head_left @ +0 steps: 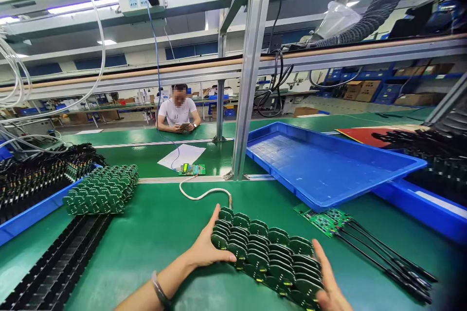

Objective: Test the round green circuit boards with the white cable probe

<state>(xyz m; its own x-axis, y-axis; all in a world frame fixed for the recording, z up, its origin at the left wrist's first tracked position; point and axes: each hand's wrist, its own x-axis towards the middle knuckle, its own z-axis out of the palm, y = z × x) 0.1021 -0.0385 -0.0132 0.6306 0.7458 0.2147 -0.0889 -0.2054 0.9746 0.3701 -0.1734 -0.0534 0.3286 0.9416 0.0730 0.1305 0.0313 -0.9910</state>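
Between my two hands is a stack of green circuit board panels (268, 255) with rounded, scalloped edges, low over the green bench. My left hand (209, 248) grips its left end, thumb on the near side and fingers on the far side. At the right end my right hand (328, 282) closes on the stack, partly cut off by the frame's lower edge. A similar stack of panels (102, 189) sits to the left on a black slotted rack (62, 262). Right of my hands lie green boards (324, 221) with black cables attached.
A blue tray (328, 170) rests at the right, overlapping a blue bin (423, 204). Another bin (40, 218) at the left holds black-cabled boards. A metal post (251, 73) rises mid-bench near a small wired board (192, 169). A person (178, 112) sits across the bench.
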